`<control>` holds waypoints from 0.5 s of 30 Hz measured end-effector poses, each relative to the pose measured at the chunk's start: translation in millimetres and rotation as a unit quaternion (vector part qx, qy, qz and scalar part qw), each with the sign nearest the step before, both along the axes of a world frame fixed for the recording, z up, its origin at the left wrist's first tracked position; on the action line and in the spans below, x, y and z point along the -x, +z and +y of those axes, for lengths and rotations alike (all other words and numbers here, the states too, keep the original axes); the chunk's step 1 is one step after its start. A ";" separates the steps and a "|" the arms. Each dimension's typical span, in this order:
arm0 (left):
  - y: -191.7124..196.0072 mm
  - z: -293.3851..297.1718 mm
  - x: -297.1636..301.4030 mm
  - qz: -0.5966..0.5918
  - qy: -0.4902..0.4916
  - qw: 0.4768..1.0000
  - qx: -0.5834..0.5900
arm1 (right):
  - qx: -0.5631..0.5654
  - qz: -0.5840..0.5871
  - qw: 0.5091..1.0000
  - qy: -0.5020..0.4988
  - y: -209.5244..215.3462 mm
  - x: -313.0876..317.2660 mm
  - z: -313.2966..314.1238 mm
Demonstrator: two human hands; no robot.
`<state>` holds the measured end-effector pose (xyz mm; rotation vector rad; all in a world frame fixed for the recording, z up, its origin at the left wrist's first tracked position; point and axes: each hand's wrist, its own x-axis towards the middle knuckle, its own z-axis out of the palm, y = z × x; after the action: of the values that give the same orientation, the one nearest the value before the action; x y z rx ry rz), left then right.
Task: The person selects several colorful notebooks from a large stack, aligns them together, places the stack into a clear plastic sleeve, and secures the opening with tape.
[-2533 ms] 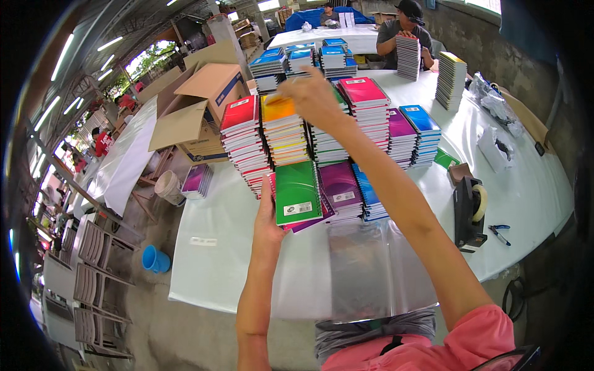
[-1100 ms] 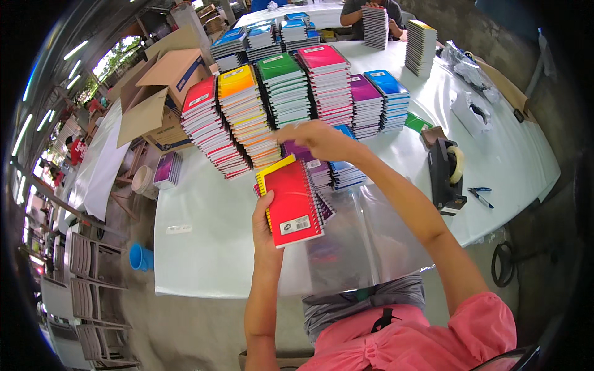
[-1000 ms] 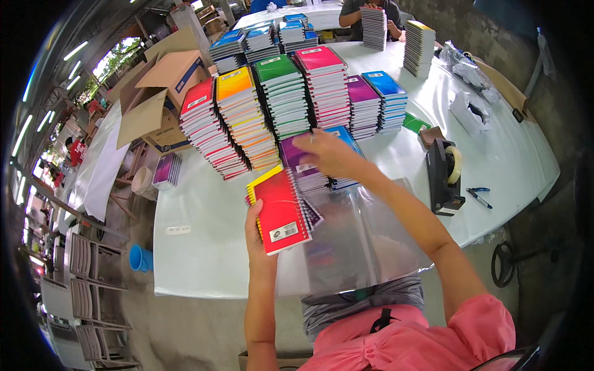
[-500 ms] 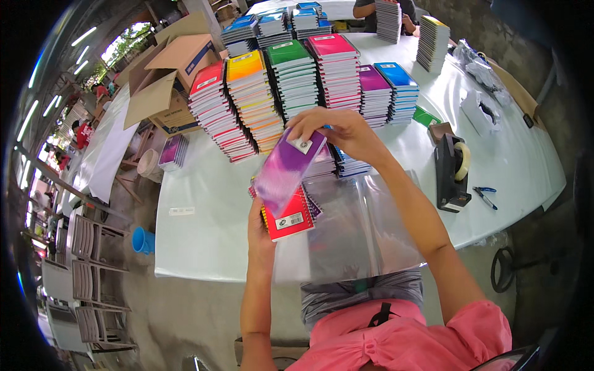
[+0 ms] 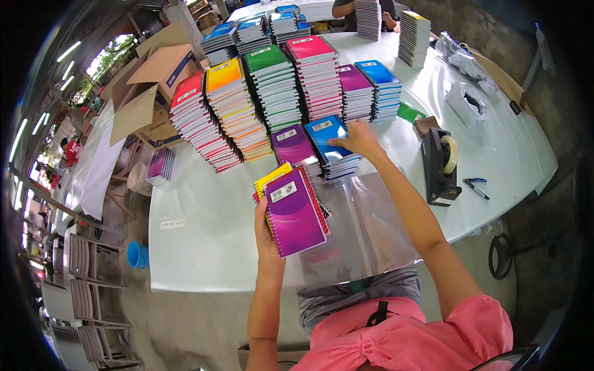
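My left hand is closed round the left edge of a few spiral notebooks fanned over each other. On top of them lies a purple notebook with a white label; a yellow notebook and red edges show beneath. At the short blue stack in front, my right hand grips the top blue notebook, thumb on its cover and fingers at its right edge. A short stack of purple notebooks stands directly left of it. Under the held notebooks, a clear plastic sheet covers the table's near edge.
Tall stacks of red, yellow, green and pink notebooks stand behind. To the right are a tape dispenser and blue-handled pliers. An open cardboard box stands at left; a person sits across the table.
The purple notebook has come down onto the bunch in my left hand. My right hand has let go of it and moved to the blue stack.
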<state>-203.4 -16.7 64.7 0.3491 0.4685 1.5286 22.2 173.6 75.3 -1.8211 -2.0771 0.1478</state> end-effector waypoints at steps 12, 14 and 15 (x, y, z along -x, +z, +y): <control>-9.4 27.5 -15.1 -0.020 0.018 0.999 0.019 | -0.001 0.118 0.993 0.030 0.8 -19.1 27.7; -12.1 29.9 -16.8 -0.032 0.008 0.999 0.012 | 0.008 0.122 0.992 0.027 -1.0 -24.5 31.2; -12.8 27.3 -11.0 -0.029 0.014 0.999 0.013 | 0.004 0.099 0.995 0.007 1.6 -11.9 23.7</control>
<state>-192.4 10.6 51.8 0.2782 0.4494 1.5541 34.1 197.3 76.9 -1.7213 -1.9547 0.3277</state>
